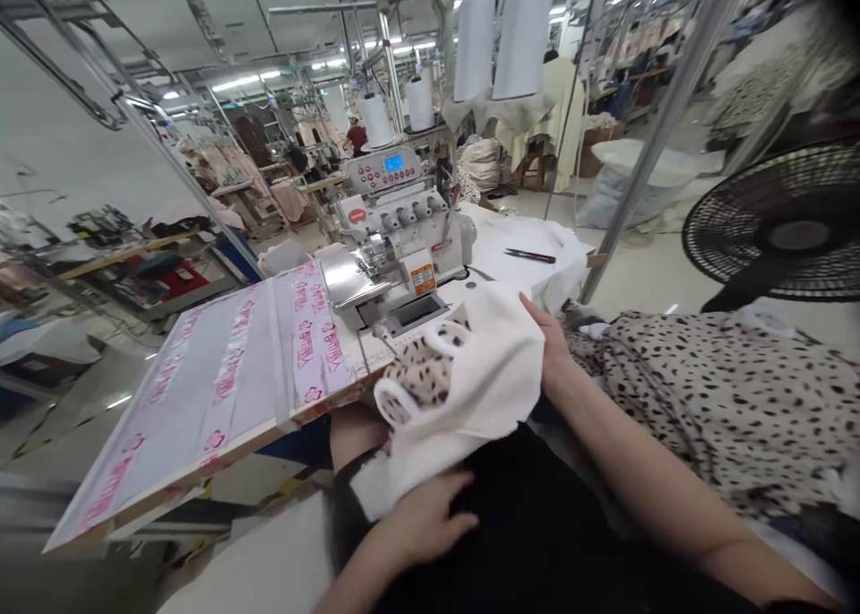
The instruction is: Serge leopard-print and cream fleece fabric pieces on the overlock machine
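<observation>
A white cloth piece (497, 363) hangs over the table's front edge and my lap, with spotted fabric (426, 372) and white ring-shaped trim around it. At the cloth's right edge is my right hand (549, 343), its fingers closed on the cloth and partly hidden behind it. My left hand (434, 515) lies below the cloth's lower edge, thumb and fingers apart, with nothing visible between them. Just beyond the cloth stands a white sewing machine (409, 229) with a small blue display.
A lilac-wrapped table board (255, 354) extends left. Tweezers (530, 255) lie on white fabric (564, 278) right of the machine. Spotted fabric (739, 399) is heaped at the right, below a black fan (793, 229). Thread cones (474, 45) stand above the machine.
</observation>
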{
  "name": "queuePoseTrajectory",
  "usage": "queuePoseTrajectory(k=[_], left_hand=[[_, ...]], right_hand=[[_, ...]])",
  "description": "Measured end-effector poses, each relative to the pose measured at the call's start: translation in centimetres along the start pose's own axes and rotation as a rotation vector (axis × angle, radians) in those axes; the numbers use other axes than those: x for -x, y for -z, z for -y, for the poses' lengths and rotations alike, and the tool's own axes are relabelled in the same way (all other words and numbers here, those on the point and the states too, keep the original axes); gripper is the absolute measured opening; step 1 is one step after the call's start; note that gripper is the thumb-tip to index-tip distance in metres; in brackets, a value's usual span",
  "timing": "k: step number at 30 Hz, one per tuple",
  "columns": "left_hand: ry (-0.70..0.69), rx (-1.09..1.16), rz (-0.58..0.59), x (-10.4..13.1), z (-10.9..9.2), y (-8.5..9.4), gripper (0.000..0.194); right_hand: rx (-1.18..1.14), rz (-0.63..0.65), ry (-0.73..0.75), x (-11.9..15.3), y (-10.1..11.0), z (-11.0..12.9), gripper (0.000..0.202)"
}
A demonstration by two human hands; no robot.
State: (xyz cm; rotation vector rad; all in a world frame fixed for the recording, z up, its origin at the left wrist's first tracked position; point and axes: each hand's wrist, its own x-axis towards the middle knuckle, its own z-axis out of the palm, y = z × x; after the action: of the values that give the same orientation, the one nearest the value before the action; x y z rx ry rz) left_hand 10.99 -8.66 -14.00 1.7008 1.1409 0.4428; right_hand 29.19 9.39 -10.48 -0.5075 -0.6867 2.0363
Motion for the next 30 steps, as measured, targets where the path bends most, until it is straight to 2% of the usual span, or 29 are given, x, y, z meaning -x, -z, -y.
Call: queuePoseTrajectory(k=[2,3,4,5,7,8,9,10,12,15,17,19,22,24,27,30], left_hand=[[-0.075,-0.008,0.055,1.2,-2.0,-0.1,0.027],[-0.138,-0.010,0.003,1.9,-3.2,0.6,0.024],[-0.208,-0.009,-0.128,2.3,-4.4,1.8,0.023],[-0.294,-0.012,-0.312,2.6,-5.5,3.3,0.022],[-0.372,0.012,-0.762,2.3,-7.0,6.9,0.022],[-0.416,0.024,-0.854,1.7,-7.4,8.7,0.031],[-0.445,0.066,-0.876,1.0,-7.4,10.3,0.042],[-0.462,0.127,-0.814,0.1,-7.2,11.6,0.052],[-0.444,0.297,-0.610,-1.4,-6.5,13.3,0.068],[-0.303,0.513,-0.299,-2.5,-4.8,13.9,0.081],[-0.201,0.537,-0.215,-2.1,-3.8,13.7,0.078],[-0.119,0.491,-0.233,-1.1,-3.3,13.7,0.068],[0.039,0.368,-0.306,1.0,-3.0,14.2,0.047],[0.166,0.268,-0.311,2.3,-2.7,14.8,0.037],[0.296,0.134,-0.308,4.0,-1.5,15.5,0.033],[0.350,0.034,-0.333,5.2,0.6,16.0,0.037]], right_hand=[[-0.003,0.055,-0.079,0.2,-1.3,0.5,0.025],[0.005,0.089,-0.101,0.2,-2.0,0.7,0.021],[0.017,0.134,-0.112,0.3,-2.8,0.8,0.016],[0.034,0.193,-0.122,0.3,-3.6,0.9,0.013],[0.084,0.348,-0.165,0.4,-5.6,0.8,0.013],[0.123,0.424,-0.212,0.5,-6.7,0.7,0.015],[0.174,0.495,-0.279,0.6,-7.8,0.6,0.018],[0.233,0.556,-0.351,0.7,-8.9,0.5,0.020],[0.364,0.647,-0.475,0.9,-10.9,0.3,0.021],[0.559,0.735,-0.539,0.9,-12.5,0.5,0.018],[0.670,0.757,-0.522,0.6,-12.8,0.9,0.016],[0.753,0.727,-0.489,0.1,-12.7,1.4,0.015],[0.804,0.574,-0.428,-0.5,-12.3,2.2,0.010],[0.793,0.500,-0.399,-0.8,-12.0,2.6,0.009],[0.762,0.554,-0.342,-1.1,-11.7,3.2,0.012],[0.756,0.654,-0.283,-1.4,-11.3,3.6,0.014]])
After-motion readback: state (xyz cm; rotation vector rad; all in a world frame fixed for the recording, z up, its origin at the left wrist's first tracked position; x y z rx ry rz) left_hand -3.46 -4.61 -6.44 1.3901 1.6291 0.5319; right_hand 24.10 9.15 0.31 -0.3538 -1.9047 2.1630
